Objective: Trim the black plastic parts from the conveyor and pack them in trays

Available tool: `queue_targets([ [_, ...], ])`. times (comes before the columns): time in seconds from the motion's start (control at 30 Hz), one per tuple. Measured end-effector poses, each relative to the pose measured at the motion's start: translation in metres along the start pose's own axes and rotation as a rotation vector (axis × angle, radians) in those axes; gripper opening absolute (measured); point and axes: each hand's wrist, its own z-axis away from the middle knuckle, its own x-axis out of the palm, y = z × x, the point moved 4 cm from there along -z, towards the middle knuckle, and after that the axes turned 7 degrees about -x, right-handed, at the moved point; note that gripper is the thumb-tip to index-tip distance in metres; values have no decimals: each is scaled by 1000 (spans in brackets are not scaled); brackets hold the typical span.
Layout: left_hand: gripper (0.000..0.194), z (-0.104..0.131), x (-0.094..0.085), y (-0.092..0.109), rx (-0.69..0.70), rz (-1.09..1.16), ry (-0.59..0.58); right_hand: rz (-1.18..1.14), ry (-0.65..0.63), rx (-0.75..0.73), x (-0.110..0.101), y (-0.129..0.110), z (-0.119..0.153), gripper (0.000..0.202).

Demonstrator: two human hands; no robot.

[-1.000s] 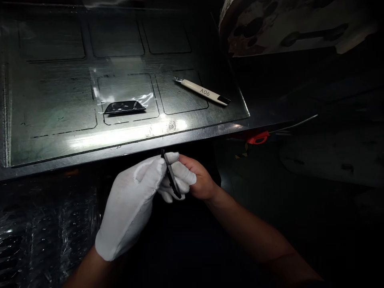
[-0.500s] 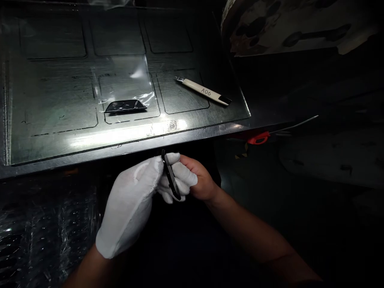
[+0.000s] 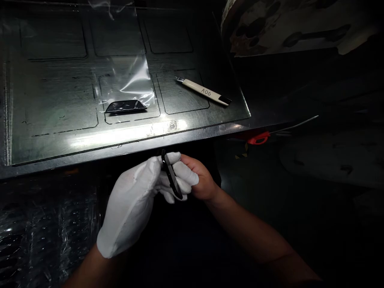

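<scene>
Near the frame's centre, the left hand [image 3: 129, 208] is wearing a white, soft-looking fabric glove and is gripping a slim black piece [image 3: 171, 176] between curled fingers. The piece is slanting steeply, its dark surface catching small glints, just below the bench's front edge. The bare right hand [image 3: 203, 182] is meeting the glove from the right; its fingers are largely hidden, so I cannot tell whether it is also gripping the piece.

Across the upper left, a glossy, finely scratched sheet [image 3: 54, 94] is showing black outlines of rounded rectangles. On it, a trapezoid-shaped black part [image 3: 124, 106] is lying against crinkled clear film [image 3: 129, 82]. A pale, slender cutter [image 3: 202, 91] marked A06 is resting farther right, its metal tip pointing up-left. Lumpy transparent plastic [image 3: 63, 224] is filling the lower left.
</scene>
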Motion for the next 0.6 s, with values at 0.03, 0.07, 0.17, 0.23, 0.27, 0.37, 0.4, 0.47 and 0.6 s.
queue_targets([
  [0.03, 43, 0, 0, 1, 6, -29, -4, -5, 1, 5, 0, 0, 0, 25],
  [0.07, 39, 0, -1, 2, 6, -68, -6, -5, 6, 10, 1, -1, 0, 25],
  [0.17, 34, 0, -4, 3, -15, -158, 2, 25, 29, 26, -1, -4, -1, 29],
  [0.23, 40, 1, -6, 3, -34, -138, -17, 31, 20, 27, -2, -9, -3, 28],
  [0.27, 42, 1, -6, 2, -38, -124, -36, 27, 0, 26, -2, -12, -4, 28],
  [0.37, 53, 1, -8, 0, -46, -126, -115, 11, -70, 10, -4, -21, -6, 21],
  [0.4, 56, 0, -9, 0, -42, -140, -131, 13, -88, -8, -4, -25, -7, 18],
  [0.47, 68, -1, -13, -3, -23, -149, -140, 58, -88, -97, -6, -35, -7, 9],
  [0.6, 99, -4, -28, -15, -7, -86, -60, 416, -37, -507, -8, -62, -6, 20],
])
